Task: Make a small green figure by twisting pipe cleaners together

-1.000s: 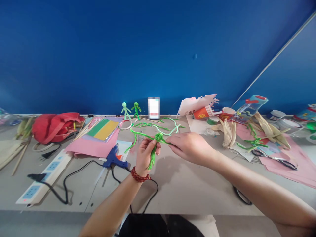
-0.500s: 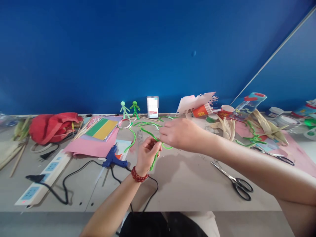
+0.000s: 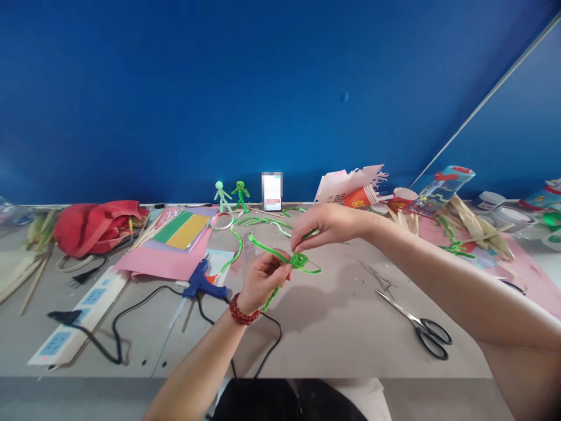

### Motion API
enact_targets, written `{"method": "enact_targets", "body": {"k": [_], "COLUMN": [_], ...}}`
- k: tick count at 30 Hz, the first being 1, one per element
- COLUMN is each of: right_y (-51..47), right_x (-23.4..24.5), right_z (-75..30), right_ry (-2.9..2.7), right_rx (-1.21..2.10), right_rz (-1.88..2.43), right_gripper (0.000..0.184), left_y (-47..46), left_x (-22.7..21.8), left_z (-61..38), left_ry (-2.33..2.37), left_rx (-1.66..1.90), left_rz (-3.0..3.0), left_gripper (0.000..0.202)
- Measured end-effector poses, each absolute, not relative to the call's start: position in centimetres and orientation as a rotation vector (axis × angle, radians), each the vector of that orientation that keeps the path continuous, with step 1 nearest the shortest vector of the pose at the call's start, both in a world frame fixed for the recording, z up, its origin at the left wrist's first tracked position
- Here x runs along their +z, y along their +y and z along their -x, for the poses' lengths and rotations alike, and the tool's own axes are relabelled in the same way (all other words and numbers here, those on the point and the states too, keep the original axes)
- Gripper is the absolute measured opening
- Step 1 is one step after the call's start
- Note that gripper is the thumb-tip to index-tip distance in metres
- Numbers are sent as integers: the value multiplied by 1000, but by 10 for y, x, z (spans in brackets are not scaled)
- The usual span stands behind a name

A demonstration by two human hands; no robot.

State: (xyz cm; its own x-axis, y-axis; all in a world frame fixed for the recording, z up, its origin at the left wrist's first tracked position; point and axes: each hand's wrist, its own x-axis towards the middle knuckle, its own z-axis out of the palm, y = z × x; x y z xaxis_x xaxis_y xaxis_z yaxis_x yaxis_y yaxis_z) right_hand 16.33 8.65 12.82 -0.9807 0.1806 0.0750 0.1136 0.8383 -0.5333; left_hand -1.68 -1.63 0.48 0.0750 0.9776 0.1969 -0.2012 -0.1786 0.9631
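Note:
Between my hands is a bright green pipe cleaner piece (image 3: pixel 299 261), coiled into a small knot with loose ends sticking out. My left hand (image 3: pixel 265 279), with a red bead bracelet at the wrist, pinches it beside the knot; one end points up and left, another hangs below the fingers. My right hand (image 3: pixel 324 226) closes its fingertips on a green strand just above the knot. Behind them lie loose green pipe cleaners (image 3: pixel 265 221) and a clear ruler (image 3: pixel 249 247). Two small green figures, a pale one (image 3: pixel 222 196) and a darker one (image 3: pixel 241 196), stand at the back.
Black-handled scissors (image 3: pixel 423 330) lie right of my hands. On the left are a blue glue gun (image 3: pixel 203 282) with its cord, a power strip (image 3: pixel 83 316), coloured sheets (image 3: pixel 182 231) and a red bag (image 3: pixel 94 228). A phone (image 3: pixel 272 192) leans on the wall; paper cups (image 3: pixel 403 197) stand behind.
My right hand has shifted slightly right and up, exposing the green knot. My left hand still grips the pipe cleaner, nearly in place.

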Motion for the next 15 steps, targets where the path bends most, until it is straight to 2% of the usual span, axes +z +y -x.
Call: {"method": "enact_targets", "body": {"k": [2,9,15], "right_y": [87,75,70], "right_x": [120,90,80], "right_z": [-167,-175,-168], "right_ry": [-2795,-2499,-2311], "right_rx": [989,1217,1421], "right_rz": [279,406,434], "right_gripper": [18,22,23], "left_y": [-17,-18,-18], "left_x": [5,8,9], "left_z": [17,14,14], "left_ry": [867,763,664], "left_rx": [1390,1398,1404], "left_rz": [-1205,-1129,-1093], "left_gripper": [23,27,20]}}
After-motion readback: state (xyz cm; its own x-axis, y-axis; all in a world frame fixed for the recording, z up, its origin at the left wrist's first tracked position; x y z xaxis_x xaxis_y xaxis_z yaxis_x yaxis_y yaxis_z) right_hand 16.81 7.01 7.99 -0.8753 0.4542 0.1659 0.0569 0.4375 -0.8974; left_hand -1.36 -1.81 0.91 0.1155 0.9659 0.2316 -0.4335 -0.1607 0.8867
